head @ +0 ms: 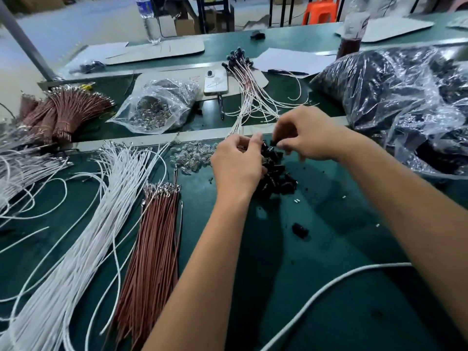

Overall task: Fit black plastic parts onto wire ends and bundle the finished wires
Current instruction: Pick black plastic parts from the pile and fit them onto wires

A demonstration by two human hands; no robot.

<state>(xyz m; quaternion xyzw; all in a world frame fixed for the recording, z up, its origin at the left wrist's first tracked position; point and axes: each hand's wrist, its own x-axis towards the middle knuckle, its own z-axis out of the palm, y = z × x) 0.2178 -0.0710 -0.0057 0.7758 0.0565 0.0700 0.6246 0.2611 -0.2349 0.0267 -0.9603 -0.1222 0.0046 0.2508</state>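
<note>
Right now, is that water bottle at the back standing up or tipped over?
Standing up. The water bottle stands straight on the far green table, its base down beside a cardboard sheet.

A green-topped workbench [291,287] is spread beneath the hands, and a second green bench [291,38] is set beyond them. Farther back, a pale floor [76,19], cardboard boxes [183,26] and an orange plastic stool [320,10] are seen

Workbench count: two bare hands, one white smartphone [216,82], two clear plastic bottles.

One loose heap of small black plastic parts [274,173], one flat bundle of brown wires [152,239], one orange plastic stool [320,11], one small clear bag of metal terminals [157,105].
</note>
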